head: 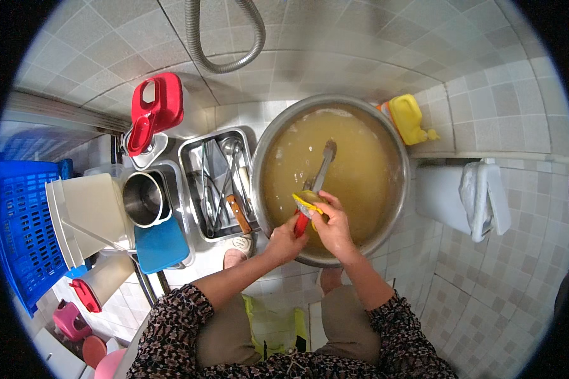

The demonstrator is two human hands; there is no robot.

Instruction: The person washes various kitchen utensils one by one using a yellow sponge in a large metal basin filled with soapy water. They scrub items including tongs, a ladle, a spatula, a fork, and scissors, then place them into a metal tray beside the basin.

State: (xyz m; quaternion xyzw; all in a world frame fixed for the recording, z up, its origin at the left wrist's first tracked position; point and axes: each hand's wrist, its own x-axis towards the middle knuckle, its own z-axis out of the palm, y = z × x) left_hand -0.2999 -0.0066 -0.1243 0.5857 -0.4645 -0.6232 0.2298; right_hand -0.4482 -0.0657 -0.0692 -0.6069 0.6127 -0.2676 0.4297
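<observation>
A large round metal basin (403, 189) stands before me, filled with cloudy yellowish water. Over its near part, my left hand (286, 240) is closed on the red handle (301, 223) of a utensil that looks like tongs or scissors. Its grey metal part (323, 171) reaches out over the water and ends in a darker tip. My right hand (332, 227) grips a yellow-edged scrubbing sponge (308, 201) against the utensil, just beyond the red handle. Fingers and sponge hide where handle and metal meet.
Left of the basin, a steel tray (185, 189) holds ladles and a wooden-handled utensil (238, 214). Farther left are a metal pot (143, 199), a blue lid (161, 245), a white bucket (87, 215) and a blue basket (23, 227). A yellow bottle (407, 119) stands behind right, a lidded bin (448, 196) right.
</observation>
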